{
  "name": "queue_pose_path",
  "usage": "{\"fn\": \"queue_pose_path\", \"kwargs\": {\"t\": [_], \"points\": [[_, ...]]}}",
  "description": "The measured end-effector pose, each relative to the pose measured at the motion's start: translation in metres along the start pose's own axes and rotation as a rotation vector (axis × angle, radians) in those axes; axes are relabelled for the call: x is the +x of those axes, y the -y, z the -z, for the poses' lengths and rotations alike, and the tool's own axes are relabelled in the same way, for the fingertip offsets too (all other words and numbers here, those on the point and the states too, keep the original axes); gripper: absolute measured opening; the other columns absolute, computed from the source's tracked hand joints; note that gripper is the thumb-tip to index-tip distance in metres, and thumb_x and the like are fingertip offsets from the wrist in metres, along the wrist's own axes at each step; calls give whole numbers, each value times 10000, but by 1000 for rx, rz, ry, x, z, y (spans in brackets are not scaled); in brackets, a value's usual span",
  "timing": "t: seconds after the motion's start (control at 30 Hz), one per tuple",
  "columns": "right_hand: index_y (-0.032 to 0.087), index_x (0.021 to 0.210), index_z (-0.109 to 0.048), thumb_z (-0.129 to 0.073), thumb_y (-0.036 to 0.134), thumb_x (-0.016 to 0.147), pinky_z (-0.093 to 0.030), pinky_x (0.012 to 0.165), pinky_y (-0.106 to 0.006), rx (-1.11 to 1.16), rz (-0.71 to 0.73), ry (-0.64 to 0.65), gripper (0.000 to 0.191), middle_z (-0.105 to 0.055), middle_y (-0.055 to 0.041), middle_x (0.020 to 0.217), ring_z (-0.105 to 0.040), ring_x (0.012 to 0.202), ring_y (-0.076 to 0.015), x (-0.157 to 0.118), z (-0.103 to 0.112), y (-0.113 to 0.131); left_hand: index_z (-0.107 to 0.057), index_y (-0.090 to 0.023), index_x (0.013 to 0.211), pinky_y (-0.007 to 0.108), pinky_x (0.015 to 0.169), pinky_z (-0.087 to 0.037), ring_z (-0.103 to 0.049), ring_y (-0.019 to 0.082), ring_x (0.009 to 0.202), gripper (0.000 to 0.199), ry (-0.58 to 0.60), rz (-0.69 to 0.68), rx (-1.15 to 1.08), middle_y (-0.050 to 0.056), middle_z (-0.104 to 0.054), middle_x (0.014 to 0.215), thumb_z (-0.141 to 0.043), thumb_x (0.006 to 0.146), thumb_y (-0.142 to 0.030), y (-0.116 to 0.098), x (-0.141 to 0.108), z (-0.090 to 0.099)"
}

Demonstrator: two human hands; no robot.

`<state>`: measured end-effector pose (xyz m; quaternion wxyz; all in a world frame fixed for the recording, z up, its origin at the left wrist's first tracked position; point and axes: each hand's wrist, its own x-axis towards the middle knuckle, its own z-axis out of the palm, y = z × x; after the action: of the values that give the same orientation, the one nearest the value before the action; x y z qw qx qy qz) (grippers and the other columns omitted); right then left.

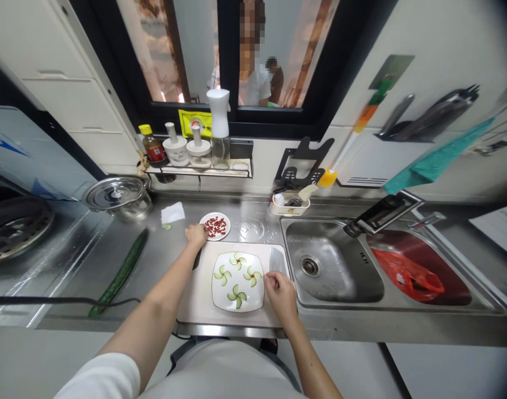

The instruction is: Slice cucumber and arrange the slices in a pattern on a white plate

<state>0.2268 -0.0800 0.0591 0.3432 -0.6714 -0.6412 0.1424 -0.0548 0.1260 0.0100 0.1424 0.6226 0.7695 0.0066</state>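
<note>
We find the square plate (238,287) on the cutting board (195,306), itself on the steel tabletop (87,256). The plate bears four pinwheels of green slices (237,297); we note red at the centres of the upper and right ones. Our left hand (196,236) is at the left edge of the small dish (224,235) of red pieces (216,226), its fingers curled; we cannot tell whether they pinch anything. Our right hand (282,293) is by the plate's right edge, thumb and fingertips drawn together; any content is indiscernible. A whole cucumber (124,271) lies left of the board.
</note>
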Motion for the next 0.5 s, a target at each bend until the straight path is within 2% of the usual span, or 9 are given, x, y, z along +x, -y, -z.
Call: {"fn": "queue_pose_path", "kwargs": {"t": [0.3,0.5], "points": [[198,722,-629,-449,372,856,-355,621,-262,-6,-29,29,283,-596,-9,622,-535,602,-149,-1,-3,-3,-704,-211,793,366,855,-416,-611,290,992,305,-64,43,-203,127,-707,890,-570,757,-483,2,2,-6],[194,720,-624,-441,369,860,-356,626,-259,6,-31,32,290,-589,-9,618,-529,603,-147,-2,-2,-2,-696,-190,775,331,801,-444,-632,273,945,263,-55,80,-335,123,-713,869,-612,729,-436,6,7,-3]]}}
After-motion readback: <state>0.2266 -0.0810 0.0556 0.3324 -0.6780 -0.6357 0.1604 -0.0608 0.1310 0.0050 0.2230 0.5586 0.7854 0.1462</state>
